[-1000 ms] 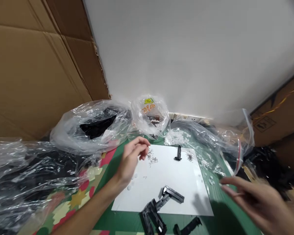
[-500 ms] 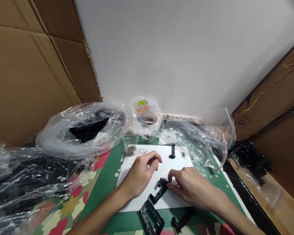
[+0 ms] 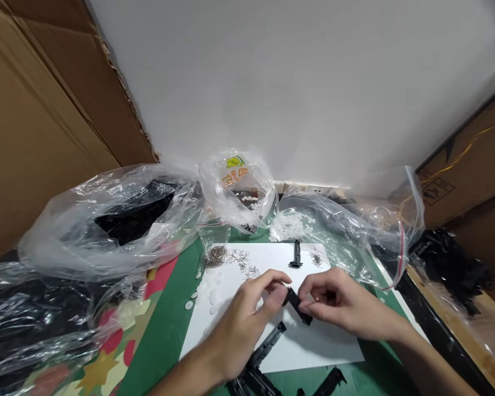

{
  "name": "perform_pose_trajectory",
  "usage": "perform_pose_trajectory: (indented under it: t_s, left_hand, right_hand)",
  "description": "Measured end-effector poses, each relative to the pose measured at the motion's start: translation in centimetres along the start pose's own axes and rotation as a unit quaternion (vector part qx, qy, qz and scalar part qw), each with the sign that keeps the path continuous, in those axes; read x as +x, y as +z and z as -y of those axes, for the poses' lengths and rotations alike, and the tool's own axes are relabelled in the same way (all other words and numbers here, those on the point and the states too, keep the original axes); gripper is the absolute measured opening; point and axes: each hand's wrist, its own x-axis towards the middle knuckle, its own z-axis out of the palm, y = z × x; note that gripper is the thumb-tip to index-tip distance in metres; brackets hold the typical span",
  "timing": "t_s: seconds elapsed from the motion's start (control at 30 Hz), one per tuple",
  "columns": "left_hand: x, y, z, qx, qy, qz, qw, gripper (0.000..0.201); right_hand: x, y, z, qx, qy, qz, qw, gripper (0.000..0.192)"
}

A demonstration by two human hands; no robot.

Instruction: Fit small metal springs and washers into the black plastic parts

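A narrow black plastic part (image 3: 298,306) is held slantwise between my hands, above a white sheet (image 3: 334,344). My left hand (image 3: 251,313) grips its upper left end between thumb and fingers. At its right side, the closed fingers of my right hand (image 3: 342,302) pinch the part; whether they also hold something tiny is hidden. A similar black part (image 3: 296,255) stands at the sheet's far edge. Several more black parts (image 3: 268,346) lie beside my left wrist, and another (image 3: 329,382) is at the near edge.
Small metal pins (image 3: 243,261) and a dark pile (image 3: 216,256) lie on the sheet's far left, more pins (image 3: 315,258) far right. White discs (image 3: 208,289) are scattered left. Clear plastic bags (image 3: 239,192) line the back wall. Cardboard (image 3: 45,99) stands left, a black bundle (image 3: 449,269) right.
A black part has come up between my hands, my left hand now gripping one end. Both hands have drawn closer together. The camera view has shifted slightly.
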Motion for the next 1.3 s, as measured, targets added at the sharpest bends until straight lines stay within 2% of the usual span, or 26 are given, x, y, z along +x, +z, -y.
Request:
perform_pose_trajectory:
  t_s: [0.1, 0.2, 0.27, 0.33, 0.43, 0.53, 0.7, 0.9, 1.07, 1.2, 1.3]
  left_hand:
    - [0.1, 0.3, 0.4, -0.056, 0.012, -0.004, 0.998, 0.028]
    - [0.3, 0.4, 0.6, -0.057, 0.024, -0.039, 0.997, 0.026]
    - [0.3, 0.3, 0.6, -0.053, 0.031, -0.063, 0.996, 0.022]
    - [0.4, 0.1, 0.6, -0.037, 0.041, -0.082, 0.995, 0.017]
    - [0.7, -0.1, 0.6, 0.007, 0.071, -0.100, 0.992, 0.012]
    - [0.9, 0.0, 0.9, 0.036, 0.083, -0.103, 0.991, 0.008]
    - [1.1, 0.3, 1.6, 0.060, 0.067, -0.080, 0.993, 0.010]
    - [1.1, 0.4, 2.0, 0.076, 0.056, -0.063, 0.994, 0.010]
    - [1.1, 0.5, 2.0, 0.085, 0.058, -0.065, 0.993, 0.013]
    - [1.0, 0.7, 1.9, 0.107, 0.076, -0.044, 0.990, 0.021]
    - [1.0, 0.8, 1.7, 0.143, 0.113, -0.035, 0.983, 0.029]
  right_hand:
    - [0.0, 1.2, -0.7, 0.043, -0.028, -0.081, 0.995, 0.023]
    - [0.0, 1.9, -0.7, 0.040, -0.045, -0.098, 0.993, 0.023]
    - [-0.2, 1.0, -0.6, 0.002, -0.032, -0.090, 0.995, 0.025]
    - [-0.7, -0.8, -0.8, -0.077, -0.005, -0.099, 0.992, 0.028]
    - [-1.6, -4.0, -1.9, -0.206, 0.052, -0.145, 0.966, 0.021]
    - [-2.0, -5.7, -3.4, -0.266, 0.097, -0.169, 0.944, 0.018]
    - [-1.9, -6.2, -5.2, -0.305, 0.119, -0.180, 0.927, 0.017]
    - [-1.5, -5.9, -5.1, -0.317, 0.141, -0.187, 0.919, 0.017]
    - [-1.2, -4.7, -3.4, -0.264, 0.117, -0.199, 0.936, 0.019]
    - [-0.9, -2.8, -1.5, -0.083, 0.031, -0.184, 0.979, 0.026]
    - [-0.7, -0.9, -0.3, 0.024, -0.011, -0.155, 0.987, 0.026]
